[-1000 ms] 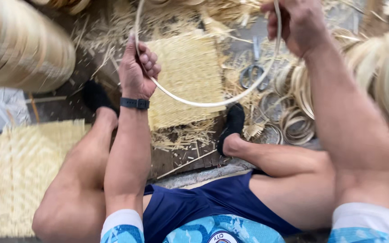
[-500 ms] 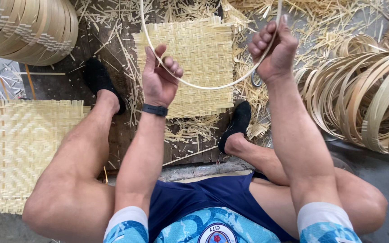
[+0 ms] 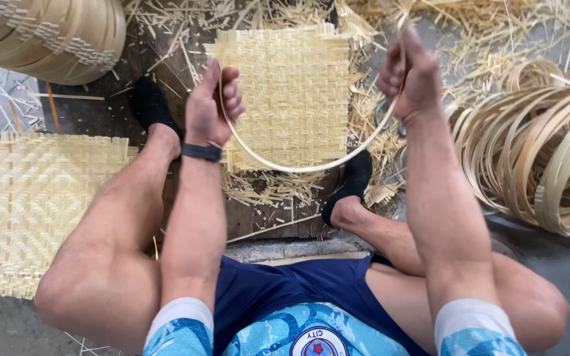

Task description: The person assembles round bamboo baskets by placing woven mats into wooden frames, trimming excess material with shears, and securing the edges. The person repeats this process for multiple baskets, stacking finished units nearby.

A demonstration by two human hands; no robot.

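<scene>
Left hand (image 3: pixel 209 109) and right hand (image 3: pixel 409 76) each closed tight around the thin pale bamboo strip bent into a smooth hoop (image 3: pixel 301 166), held above the square, coarse-woven, straw-yellow bamboo mat (image 3: pixel 291 92) on the floor. To the right, stacked glossy bamboo rings (image 3: pixel 542 151); left, another fringed woven mat (image 3: pixel 28 204).

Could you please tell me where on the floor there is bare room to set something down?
Bare dark boards show between the stacked rings, the left woven mat and the left foot. Grey concrete lies below the loose hoops. Around the middle mat, straw scraps crowd everything.
</scene>
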